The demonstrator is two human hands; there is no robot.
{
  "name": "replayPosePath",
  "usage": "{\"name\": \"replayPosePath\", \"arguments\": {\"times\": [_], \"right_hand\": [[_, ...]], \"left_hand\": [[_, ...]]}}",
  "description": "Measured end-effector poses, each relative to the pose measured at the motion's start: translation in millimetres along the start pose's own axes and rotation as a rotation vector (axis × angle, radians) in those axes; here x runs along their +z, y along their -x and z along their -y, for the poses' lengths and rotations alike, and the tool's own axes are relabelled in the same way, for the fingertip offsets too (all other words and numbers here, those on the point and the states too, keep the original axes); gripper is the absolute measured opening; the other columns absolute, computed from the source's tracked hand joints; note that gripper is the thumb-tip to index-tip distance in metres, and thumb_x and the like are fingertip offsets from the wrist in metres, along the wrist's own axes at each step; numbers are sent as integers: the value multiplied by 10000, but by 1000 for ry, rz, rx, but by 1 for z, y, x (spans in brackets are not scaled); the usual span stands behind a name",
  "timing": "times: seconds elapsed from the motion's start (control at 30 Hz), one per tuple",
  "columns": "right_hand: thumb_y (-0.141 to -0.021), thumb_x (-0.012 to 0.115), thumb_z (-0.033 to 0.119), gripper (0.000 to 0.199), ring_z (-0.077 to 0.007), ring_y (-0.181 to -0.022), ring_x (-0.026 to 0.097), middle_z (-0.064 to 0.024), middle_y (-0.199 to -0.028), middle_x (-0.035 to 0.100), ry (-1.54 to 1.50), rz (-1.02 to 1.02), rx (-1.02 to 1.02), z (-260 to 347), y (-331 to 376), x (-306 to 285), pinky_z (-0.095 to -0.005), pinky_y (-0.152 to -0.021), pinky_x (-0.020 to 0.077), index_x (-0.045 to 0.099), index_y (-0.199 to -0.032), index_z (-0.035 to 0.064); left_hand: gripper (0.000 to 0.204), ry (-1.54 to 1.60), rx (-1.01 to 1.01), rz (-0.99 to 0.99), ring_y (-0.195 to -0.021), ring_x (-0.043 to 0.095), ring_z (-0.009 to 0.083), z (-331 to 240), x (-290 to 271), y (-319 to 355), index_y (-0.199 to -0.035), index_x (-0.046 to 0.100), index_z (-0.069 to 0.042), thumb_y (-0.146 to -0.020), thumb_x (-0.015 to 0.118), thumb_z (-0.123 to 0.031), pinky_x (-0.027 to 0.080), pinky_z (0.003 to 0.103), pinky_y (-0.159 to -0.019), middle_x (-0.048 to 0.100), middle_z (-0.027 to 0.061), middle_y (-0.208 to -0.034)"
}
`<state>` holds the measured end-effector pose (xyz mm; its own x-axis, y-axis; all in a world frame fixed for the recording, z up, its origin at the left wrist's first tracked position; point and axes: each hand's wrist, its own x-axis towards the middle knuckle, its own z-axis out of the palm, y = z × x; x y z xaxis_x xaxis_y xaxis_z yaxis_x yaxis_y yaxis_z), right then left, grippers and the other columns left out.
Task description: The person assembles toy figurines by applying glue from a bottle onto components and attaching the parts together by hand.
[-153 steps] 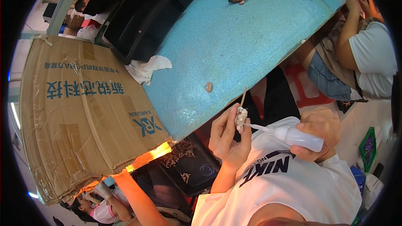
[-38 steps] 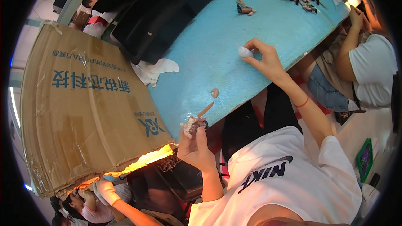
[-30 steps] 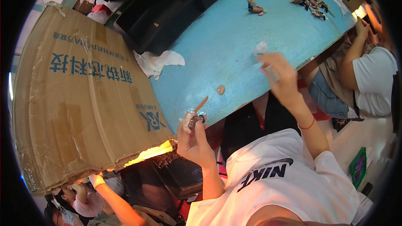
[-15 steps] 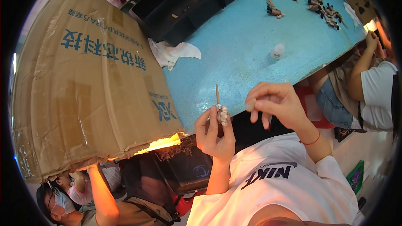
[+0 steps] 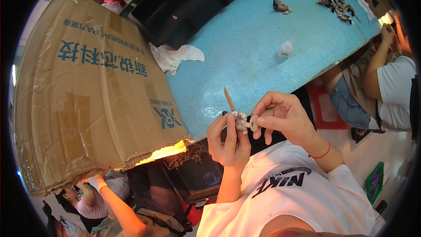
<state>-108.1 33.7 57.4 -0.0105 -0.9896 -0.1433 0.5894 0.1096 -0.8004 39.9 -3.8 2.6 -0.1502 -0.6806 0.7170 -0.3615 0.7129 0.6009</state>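
In my left hand (image 5: 228, 145), fingers and thumb pinch a small pale grey-and-white figure (image 5: 240, 121). A brown pointed stick-like part (image 5: 229, 99) juts up from it, and a dark tip shows by my fingertip. My right hand (image 5: 287, 116) grips a small flat beige piece (image 5: 254, 123) with a rounded outline between thumb and forefinger. That piece meets the figure's right side; whether it is joined there I cannot tell. Both hands are over the near edge of the blue table (image 5: 210, 79).
Several brown-and-black figures (image 5: 337, 5) lie at the far right of the table. A small white bottle (image 5: 285, 49) stands mid-table. White cloth (image 5: 175, 57) lies beside a large cardboard box (image 5: 96, 92) and a black bin (image 5: 193, 8). Co-workers sit at the lower left and right.
My right hand has come left and down, bringing the beige piece up to the figure. The figure has turned slightly, and its brown stick leans more to the left.
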Motion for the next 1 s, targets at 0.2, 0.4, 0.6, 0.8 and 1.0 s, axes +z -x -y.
{"name": "replayPosePath", "arguments": {"times": [0.2,0.4,0.6,0.8,1.0], "right_hand": [[-830,602,28,122,-161,-677,637,-140,-816,627,-33,-19,4,-3,-1,-1,-238,-530,538,535,-898,-49],[-797,594,-48,92,-177,-593,628,-142,-771,606,0,-77,38,-7,-3,-5,-263,-497,548,522,-855,-58],[-804,585,-52,81,-172,-601,630,-144,-772,608,41,-81,-12,-2,-3,-1,-263,-512,548,521,-853,-59],[-835,580,-18,81,-165,-720,641,-144,-825,630,122,-72,-123,-2,2,-1,-249,-610,550,527,-873,-66],[-835,562,-47,68,-165,-754,637,-153,-873,616,160,-44,-183,-4,4,1,-246,-634,555,532,-890,-73]], "left_hand": [[448,26,-12,25,-863,574,261,-2,2,0,-1057,638,7,-624,646,122,492,319,-729,578,125,-978],[440,24,14,14,-863,566,268,-1,5,-1,-1047,642,16,-622,641,128,485,320,-726,584,119,-956],[457,182,-79,103,-927,556,280,-4,1,-9,-1078,621,36,-634,607,145,494,326,-772,512,179,-1100],[448,369,-181,194,-1036,532,301,-11,-4,-21,-1110,599,50,-668,555,113,495,327,-797,438,245,-1202],[431,451,-178,199,-977,575,289,-13,-6,-26,-1099,604,52,-671,587,95,487,320,-808,438,277,-1235]]}}
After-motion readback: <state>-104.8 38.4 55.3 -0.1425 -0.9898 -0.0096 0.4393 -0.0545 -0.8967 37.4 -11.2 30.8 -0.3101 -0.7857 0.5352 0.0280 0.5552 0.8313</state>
